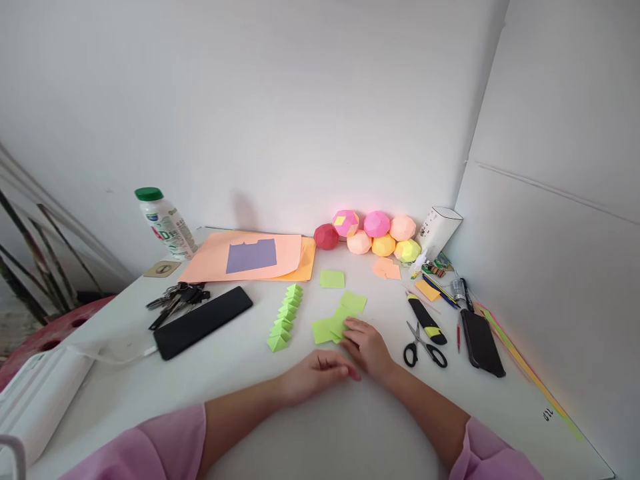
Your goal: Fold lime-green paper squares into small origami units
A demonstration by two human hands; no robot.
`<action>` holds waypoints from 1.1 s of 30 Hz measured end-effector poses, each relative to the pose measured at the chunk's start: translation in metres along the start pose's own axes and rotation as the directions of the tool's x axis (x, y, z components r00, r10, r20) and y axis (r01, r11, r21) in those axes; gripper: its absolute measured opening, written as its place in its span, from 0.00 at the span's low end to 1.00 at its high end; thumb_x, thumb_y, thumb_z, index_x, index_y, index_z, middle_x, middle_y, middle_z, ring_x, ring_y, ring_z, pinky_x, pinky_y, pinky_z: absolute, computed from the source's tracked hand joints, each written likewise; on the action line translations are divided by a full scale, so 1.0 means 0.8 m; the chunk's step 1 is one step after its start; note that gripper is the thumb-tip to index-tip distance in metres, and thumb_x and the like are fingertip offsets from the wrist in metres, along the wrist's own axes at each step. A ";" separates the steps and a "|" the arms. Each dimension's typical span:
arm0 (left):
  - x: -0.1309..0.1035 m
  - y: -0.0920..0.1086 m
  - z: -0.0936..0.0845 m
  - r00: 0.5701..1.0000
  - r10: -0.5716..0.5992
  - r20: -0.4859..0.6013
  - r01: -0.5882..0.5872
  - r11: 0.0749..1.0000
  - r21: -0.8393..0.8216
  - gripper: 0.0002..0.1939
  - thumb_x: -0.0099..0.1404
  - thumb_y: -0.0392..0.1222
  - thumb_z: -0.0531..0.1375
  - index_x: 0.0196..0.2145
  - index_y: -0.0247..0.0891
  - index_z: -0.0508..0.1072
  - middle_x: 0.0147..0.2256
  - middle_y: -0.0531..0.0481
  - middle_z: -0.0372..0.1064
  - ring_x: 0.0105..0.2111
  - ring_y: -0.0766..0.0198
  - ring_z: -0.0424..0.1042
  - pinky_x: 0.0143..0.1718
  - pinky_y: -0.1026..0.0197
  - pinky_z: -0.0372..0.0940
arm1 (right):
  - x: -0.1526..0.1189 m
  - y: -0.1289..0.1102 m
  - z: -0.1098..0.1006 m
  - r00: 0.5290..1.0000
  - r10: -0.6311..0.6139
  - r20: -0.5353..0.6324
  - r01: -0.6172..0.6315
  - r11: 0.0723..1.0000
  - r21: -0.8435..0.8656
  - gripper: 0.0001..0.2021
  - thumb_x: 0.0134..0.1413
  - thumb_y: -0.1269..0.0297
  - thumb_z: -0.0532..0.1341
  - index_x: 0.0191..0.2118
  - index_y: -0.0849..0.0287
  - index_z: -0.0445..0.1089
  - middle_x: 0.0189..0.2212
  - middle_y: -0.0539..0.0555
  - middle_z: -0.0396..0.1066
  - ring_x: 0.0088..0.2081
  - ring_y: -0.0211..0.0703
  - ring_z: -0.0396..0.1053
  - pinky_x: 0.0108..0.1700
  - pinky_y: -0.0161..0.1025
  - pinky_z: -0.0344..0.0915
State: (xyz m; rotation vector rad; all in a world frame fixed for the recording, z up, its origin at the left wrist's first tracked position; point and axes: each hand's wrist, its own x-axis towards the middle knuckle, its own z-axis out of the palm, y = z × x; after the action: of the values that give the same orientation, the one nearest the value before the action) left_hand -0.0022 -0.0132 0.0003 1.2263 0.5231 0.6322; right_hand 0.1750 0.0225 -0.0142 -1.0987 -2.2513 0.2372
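Note:
My right hand (367, 347) lies with its fingertips at the edge of a light green paper piece (343, 321), fingers bent and touching it. My left hand (316, 377) rests on the table just beside it, loosely curled, with no object visible in it. Around the touched piece lie more green paper pieces, one (324, 331) partly under it, another (354, 302) behind and a separate one (332, 279) farther back. To the left stands a row of folded green paper units (285, 318).
Scissors (424, 347), a box cutter (427, 319) and a phone (482, 343) lie on the right. Several faceted paper balls (377, 225) sit by the wall. Left are a black power bank (204, 323), keys (180, 299), orange sheets (210, 257) and a bottle (167, 227).

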 end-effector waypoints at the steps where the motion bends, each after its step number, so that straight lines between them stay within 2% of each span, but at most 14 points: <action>1: 0.003 0.000 -0.002 0.991 -0.019 -0.133 -0.007 0.982 -0.190 0.10 0.61 0.45 0.57 0.37 0.37 0.74 0.38 0.44 0.73 0.43 0.55 0.70 0.49 0.50 0.61 | 0.000 0.001 -0.001 1.000 0.020 -0.001 -0.020 0.999 0.035 0.08 0.53 0.71 0.58 0.30 0.60 0.75 0.41 0.58 0.74 0.46 0.49 0.69 0.49 0.46 0.67; 2: 0.005 0.000 -0.004 0.977 -0.071 -0.203 -0.003 0.940 -0.342 0.09 0.61 0.42 0.58 0.39 0.38 0.72 0.39 0.44 0.72 0.45 0.54 0.69 0.46 0.49 0.64 | 0.001 0.002 -0.001 0.999 0.033 0.004 -0.033 0.997 0.069 0.09 0.53 0.73 0.57 0.29 0.59 0.75 0.40 0.58 0.74 0.46 0.48 0.70 0.48 0.45 0.68; 4: 0.010 0.001 -0.006 0.948 -0.153 -0.279 -0.009 0.863 -0.505 0.09 0.60 0.39 0.59 0.40 0.36 0.70 0.39 0.42 0.71 0.44 0.53 0.70 0.42 0.49 0.66 | 0.002 0.004 -0.001 0.998 0.059 -0.016 -0.057 0.990 0.127 0.11 0.52 0.75 0.56 0.28 0.59 0.75 0.39 0.57 0.74 0.44 0.47 0.71 0.47 0.43 0.69; 8: 0.015 0.003 -0.007 0.929 -0.231 -0.288 0.008 0.793 -0.609 0.11 0.60 0.39 0.59 0.41 0.32 0.68 0.44 0.36 0.69 0.46 0.52 0.70 0.47 0.49 0.64 | 0.006 0.002 -0.007 0.956 0.134 -0.262 -0.087 0.979 0.185 0.10 0.53 0.74 0.55 0.35 0.60 0.74 0.37 0.59 0.74 0.42 0.46 0.71 0.45 0.45 0.69; 9: 0.015 0.004 -0.008 0.934 -0.240 -0.265 0.019 0.773 -0.634 0.13 0.61 0.42 0.58 0.42 0.31 0.67 0.45 0.35 0.68 0.47 0.52 0.69 0.49 0.49 0.63 | 0.006 0.000 -0.011 0.946 0.098 -0.309 -0.043 0.983 0.180 0.10 0.54 0.74 0.55 0.35 0.59 0.74 0.37 0.59 0.74 0.44 0.47 0.69 0.48 0.46 0.67; 12: 0.015 0.003 -0.009 0.964 -0.196 -0.181 0.020 0.729 -0.684 0.19 0.63 0.49 0.54 0.44 0.29 0.67 0.46 0.34 0.67 0.46 0.53 0.69 0.53 0.50 0.59 | 0.005 -0.010 -0.021 0.980 -0.131 -0.149 0.161 0.963 0.215 0.08 0.53 0.73 0.57 0.34 0.57 0.74 0.38 0.56 0.73 0.49 0.47 0.65 0.50 0.47 0.64; 14: 0.013 0.001 -0.009 0.974 -0.141 -0.175 -0.012 0.744 -0.668 0.16 0.63 0.46 0.55 0.43 0.31 0.69 0.42 0.38 0.70 0.43 0.56 0.71 0.53 0.50 0.59 | 0.002 -0.018 -0.026 0.983 -0.183 -0.015 0.180 0.947 0.267 0.06 0.52 0.71 0.59 0.31 0.57 0.74 0.43 0.58 0.71 0.51 0.49 0.62 0.52 0.48 0.63; 16: 0.012 -0.002 -0.008 0.975 -0.114 -0.188 -0.032 0.774 -0.632 0.10 0.62 0.40 0.58 0.40 0.33 0.70 0.38 0.42 0.72 0.40 0.57 0.72 0.51 0.50 0.60 | -0.002 -0.025 -0.028 0.998 -0.042 0.043 0.026 0.948 0.318 0.04 0.51 0.70 0.60 0.28 0.59 0.73 0.49 0.60 0.66 0.53 0.51 0.60 0.52 0.49 0.62; 18: 0.010 -0.004 -0.007 0.978 -0.114 -0.175 -0.012 0.807 -0.591 0.09 0.61 0.40 0.59 0.38 0.33 0.71 0.37 0.43 0.72 0.39 0.57 0.72 0.49 0.50 0.61 | -0.004 -0.031 -0.027 0.980 0.181 0.082 -0.198 0.885 0.422 0.04 0.49 0.67 0.62 0.26 0.60 0.71 0.52 0.62 0.62 0.53 0.52 0.61 0.49 0.48 0.64; 22: 0.009 -0.001 -0.007 0.986 -0.140 -0.092 0.077 0.866 -0.495 0.19 0.65 0.49 0.53 0.42 0.28 0.70 0.37 0.36 0.73 0.41 0.54 0.72 0.45 0.53 0.64 | -0.003 -0.036 -0.019 0.885 0.439 0.156 -0.424 0.620 0.660 0.05 0.47 0.65 0.62 0.27 0.60 0.70 0.37 0.57 0.70 0.41 0.45 0.69 0.42 0.41 0.67; 25: 0.008 0.001 -0.005 0.983 -0.166 -0.076 0.112 0.875 -0.471 0.29 0.64 0.58 0.48 0.42 0.26 0.70 0.39 0.33 0.72 0.39 0.53 0.73 0.40 0.55 0.67 | -0.003 -0.035 -0.013 0.852 0.496 0.165 -0.439 0.507 0.742 0.07 0.46 0.62 0.63 0.26 0.61 0.69 0.28 0.52 0.69 0.29 0.39 0.68 0.33 0.37 0.67; 27: 0.006 0.001 -0.001 0.969 -0.163 -0.184 0.072 0.905 -0.420 0.26 0.62 0.58 0.52 0.43 0.30 0.68 0.38 0.37 0.71 0.35 0.55 0.74 0.33 0.56 0.69 | -0.004 -0.033 -0.011 0.847 0.506 0.162 -0.434 0.483 0.760 0.07 0.47 0.61 0.62 0.28 0.60 0.70 0.26 0.51 0.69 0.28 0.38 0.67 0.33 0.37 0.66; 29: 0.005 0.001 0.004 0.935 -0.163 -0.316 0.060 0.948 -0.312 0.20 0.57 0.51 0.61 0.42 0.35 0.66 0.38 0.43 0.71 0.31 0.58 0.74 0.27 0.58 0.69 | -0.005 -0.030 -0.009 0.840 0.524 0.142 -0.432 0.486 0.760 0.07 0.47 0.61 0.62 0.28 0.60 0.70 0.24 0.50 0.69 0.27 0.38 0.67 0.32 0.36 0.66; 33: 0.004 0.002 0.010 0.886 -0.160 -0.434 0.067 0.973 -0.223 0.20 0.54 0.51 0.63 0.39 0.36 0.65 0.30 0.48 0.73 0.29 0.59 0.74 0.27 0.59 0.70 | -0.008 -0.028 -0.001 0.842 0.512 0.168 -0.425 0.439 0.792 0.08 0.45 0.61 0.64 0.28 0.60 0.70 0.23 0.49 0.69 0.25 0.38 0.68 0.30 0.36 0.67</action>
State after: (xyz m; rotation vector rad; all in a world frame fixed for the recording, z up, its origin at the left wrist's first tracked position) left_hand 0.0056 -0.0164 0.0037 0.8456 0.8904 0.8538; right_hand 0.1639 0.0032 -0.0078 -1.1118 -1.3528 1.2910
